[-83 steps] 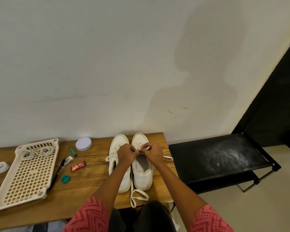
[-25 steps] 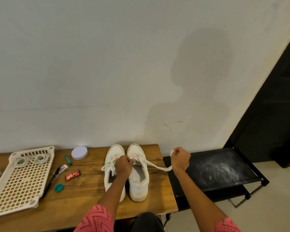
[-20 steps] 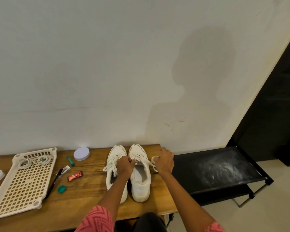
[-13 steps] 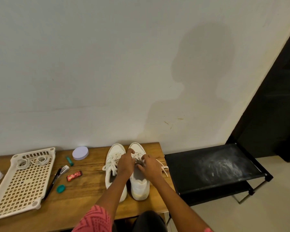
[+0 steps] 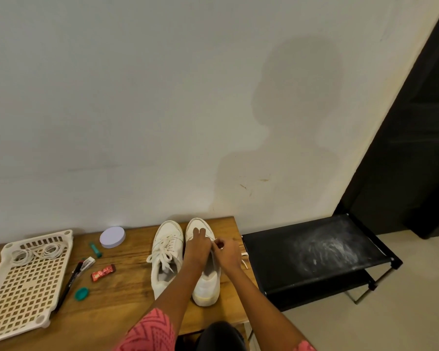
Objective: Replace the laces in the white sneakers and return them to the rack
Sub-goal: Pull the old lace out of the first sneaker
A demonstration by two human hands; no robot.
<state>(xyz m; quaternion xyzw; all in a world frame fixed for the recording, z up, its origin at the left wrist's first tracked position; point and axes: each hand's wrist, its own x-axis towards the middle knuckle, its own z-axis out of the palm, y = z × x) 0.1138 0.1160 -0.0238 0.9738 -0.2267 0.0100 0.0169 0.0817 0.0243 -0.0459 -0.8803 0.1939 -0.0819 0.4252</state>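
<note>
Clearly the right hand [image 5: 227, 254] pinches the flat white lace [image 5: 243, 259] beside the right sneaker [image 5: 204, 282], while the left hand [image 5: 197, 249] presses its fingers on the eyelets. If the pinch slips, the lace may pull out again; a strong pull could push the sneaker off the wooden table [image 5: 117, 300] toward the black rack [image 5: 314, 252].

White sneakers [image 5: 167, 259] with white laces [image 5: 162, 252], brown wooden table [image 5: 117, 300], cream perforated tray [image 5: 23, 282], lilac round lid [image 5: 112, 237], teal cap [image 5: 81, 294], red wrapper [image 5: 102, 269], black rack [image 5: 314, 252], pink zigzag-patterned sleeves [image 5: 150, 333].
</note>
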